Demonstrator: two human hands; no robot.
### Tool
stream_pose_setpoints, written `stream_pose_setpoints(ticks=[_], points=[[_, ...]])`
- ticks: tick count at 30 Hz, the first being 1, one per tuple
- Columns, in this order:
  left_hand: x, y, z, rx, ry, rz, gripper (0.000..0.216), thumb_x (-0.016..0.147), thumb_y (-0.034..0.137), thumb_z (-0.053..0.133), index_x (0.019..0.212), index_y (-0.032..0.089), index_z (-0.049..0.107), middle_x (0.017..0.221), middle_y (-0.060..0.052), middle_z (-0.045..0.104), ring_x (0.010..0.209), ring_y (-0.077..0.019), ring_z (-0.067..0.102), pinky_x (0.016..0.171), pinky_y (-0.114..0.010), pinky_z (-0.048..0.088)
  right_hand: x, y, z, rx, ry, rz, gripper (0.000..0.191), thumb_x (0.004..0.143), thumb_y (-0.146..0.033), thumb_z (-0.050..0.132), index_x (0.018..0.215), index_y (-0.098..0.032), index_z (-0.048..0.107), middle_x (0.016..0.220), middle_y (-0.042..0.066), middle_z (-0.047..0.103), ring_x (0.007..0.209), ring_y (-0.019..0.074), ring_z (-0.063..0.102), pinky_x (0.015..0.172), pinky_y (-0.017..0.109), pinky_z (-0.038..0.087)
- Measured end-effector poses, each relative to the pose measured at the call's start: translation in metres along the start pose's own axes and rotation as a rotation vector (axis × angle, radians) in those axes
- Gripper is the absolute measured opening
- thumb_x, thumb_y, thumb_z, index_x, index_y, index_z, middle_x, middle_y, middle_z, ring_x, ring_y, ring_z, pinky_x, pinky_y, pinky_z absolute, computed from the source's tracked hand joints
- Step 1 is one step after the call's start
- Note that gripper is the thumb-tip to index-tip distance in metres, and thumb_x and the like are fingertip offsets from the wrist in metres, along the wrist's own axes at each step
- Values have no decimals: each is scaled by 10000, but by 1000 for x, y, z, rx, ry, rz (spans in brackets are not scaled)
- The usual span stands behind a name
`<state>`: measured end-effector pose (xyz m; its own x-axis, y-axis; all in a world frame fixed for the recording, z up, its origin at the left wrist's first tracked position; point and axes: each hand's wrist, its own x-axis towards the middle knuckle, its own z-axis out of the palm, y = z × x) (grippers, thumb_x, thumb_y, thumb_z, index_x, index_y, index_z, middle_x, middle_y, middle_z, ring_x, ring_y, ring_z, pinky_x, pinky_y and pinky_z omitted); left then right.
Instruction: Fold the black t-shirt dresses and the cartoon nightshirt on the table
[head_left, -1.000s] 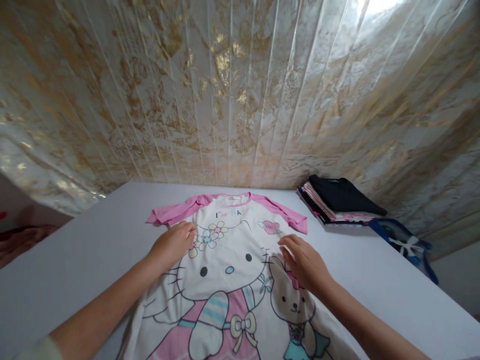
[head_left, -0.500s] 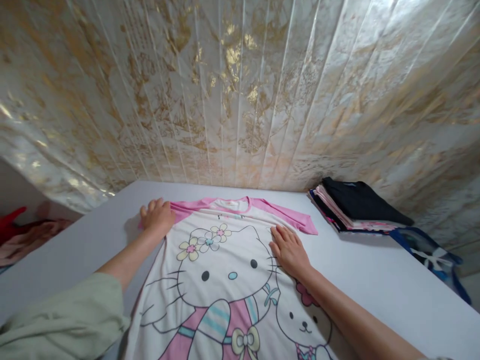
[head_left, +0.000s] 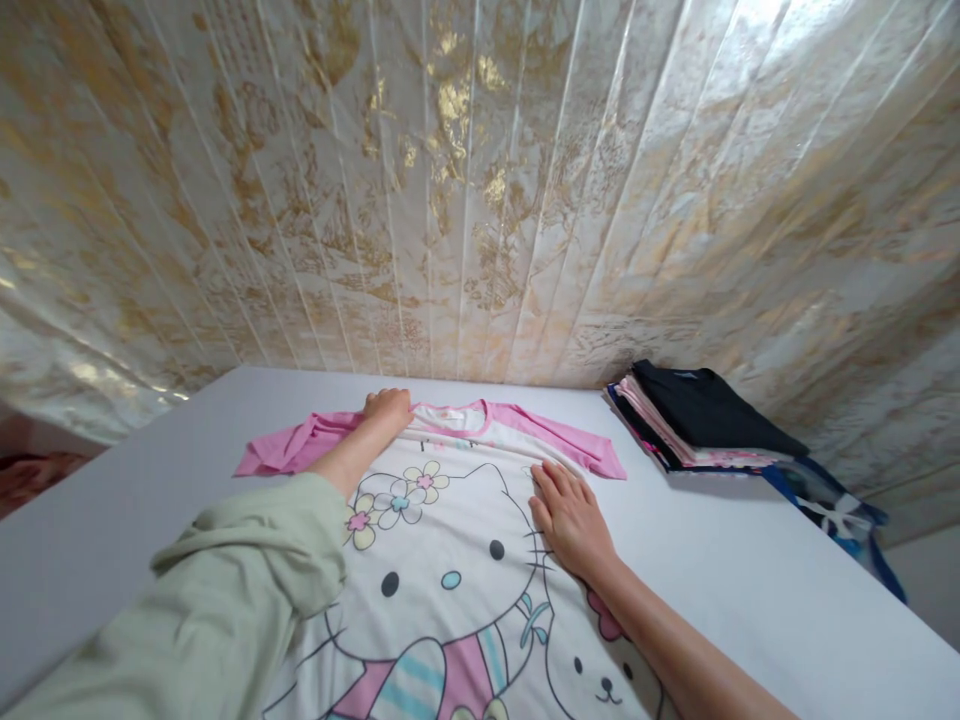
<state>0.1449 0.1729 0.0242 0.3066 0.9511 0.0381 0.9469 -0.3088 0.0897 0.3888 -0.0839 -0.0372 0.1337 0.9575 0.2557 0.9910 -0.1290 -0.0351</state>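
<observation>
A white T-shirt (head_left: 457, 520) with pink sleeves and a cartoon cat print lies spread face up, its neckline toward the wall. At the shirt's left shoulder seam, beside the collar, my left hand (head_left: 388, 405) is closed with curled fingers on the fabric; the fingertips are partly hidden. My right hand (head_left: 571, 515) rests flat on the right side of the chest, fingers stretched out, below the right sleeve. Both pink sleeves show, the left one somewhat wrinkled. The lower part of the shirt runs out of view.
The shirt lies on a white table (head_left: 720, 570). A stack of folded clothes (head_left: 712, 415), black on top, stands at the back right. Beside it is a blue-edged clear bag (head_left: 844, 520). A white-and-gold patterned covering (head_left: 480, 200) hangs behind. Reddish cloth (head_left: 37, 478) shows at far left.
My left hand has moved right, from the left sleeve to the shoulder near the collar. The left sleeve now lies spread outward. My right hand stays flat on the shirt.
</observation>
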Motion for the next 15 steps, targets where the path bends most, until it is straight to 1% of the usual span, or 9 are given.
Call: stream_pose_setpoints(ticks=[2, 5, 9, 12, 15], points=[[7, 1, 1, 6, -28, -21, 347, 916, 375, 582, 1205, 183, 576, 1230, -87, 597, 1045, -212, 609, 885, -439, 526, 0, 0, 0, 8, 2, -1, 477, 977, -374, 383, 1427, -231, 453, 1504, 52, 421, 1385, 238, 355, 1135, 442, 274], [15, 1, 2, 4, -73, -45, 338, 913, 366, 590, 1203, 193, 579, 1224, -83, 600, 1046, -213, 611, 875, -424, 532, 1, 0, 0, 16, 12, 2, 475, 977, -375, 377, 1425, -235, 454, 1501, 56, 425, 1382, 242, 359, 1131, 444, 277], [25, 1, 5, -7, -129, -80, 360, 908, 366, 596, 1215, 179, 570, 1225, -87, 597, 1045, -219, 612, 872, -436, 533, 1, 0, -3, 25, 21, 1, 471, 975, -372, 369, 1423, -253, 455, 1486, 56, 443, 1377, 245, 364, 1122, 442, 287], [31, 1, 7, -37, -121, -115, 367, 906, 363, 600, 1221, 177, 566, 1228, -89, 596, 1047, -222, 612, 870, -438, 534, 1, 0, -3, 31, 23, 0, 468, 974, -363, 369, 1419, -252, 462, 1480, 57, 450, 1373, 248, 369, 1123, 442, 284], [35, 1, 9, -100, -61, -138, 355, 908, 378, 595, 1200, 177, 577, 1207, -83, 605, 1030, -213, 616, 866, -432, 532, 1, 0, -3, 36, 15, 1, 468, 974, -358, 376, 1417, -238, 466, 1485, 61, 444, 1373, 250, 366, 1127, 446, 278]])
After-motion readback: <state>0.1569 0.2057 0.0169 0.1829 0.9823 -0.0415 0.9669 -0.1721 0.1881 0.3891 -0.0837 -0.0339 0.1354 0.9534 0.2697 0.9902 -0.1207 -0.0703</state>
